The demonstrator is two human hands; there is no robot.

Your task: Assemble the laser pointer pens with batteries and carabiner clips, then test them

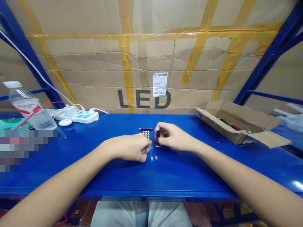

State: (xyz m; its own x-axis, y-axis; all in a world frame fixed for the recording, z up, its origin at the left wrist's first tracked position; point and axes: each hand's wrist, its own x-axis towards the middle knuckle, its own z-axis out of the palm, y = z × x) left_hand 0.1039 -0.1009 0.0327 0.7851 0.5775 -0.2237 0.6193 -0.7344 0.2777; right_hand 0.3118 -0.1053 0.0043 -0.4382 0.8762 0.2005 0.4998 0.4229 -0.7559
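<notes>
Right fingers (pixel 162 141) gripping upright tube (pixel 158 135), silver end (pixel 157 129) up, left fingers (pixel 146 147) curled, contents unclear

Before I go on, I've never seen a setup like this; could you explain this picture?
There's no machine: these are a person's two bare hands, seen by one head-worn camera looking forward and down. The right hand holds a small dark cylinder roughly upright. The left hand is curled low over the blue table; whether it grips anything is hard to tell. Two silvery discs lie near it, with a cluster of silvery pieces and a slim dark tube beyond. A bottle and power strip sit left, an open cardboard box right.
</notes>
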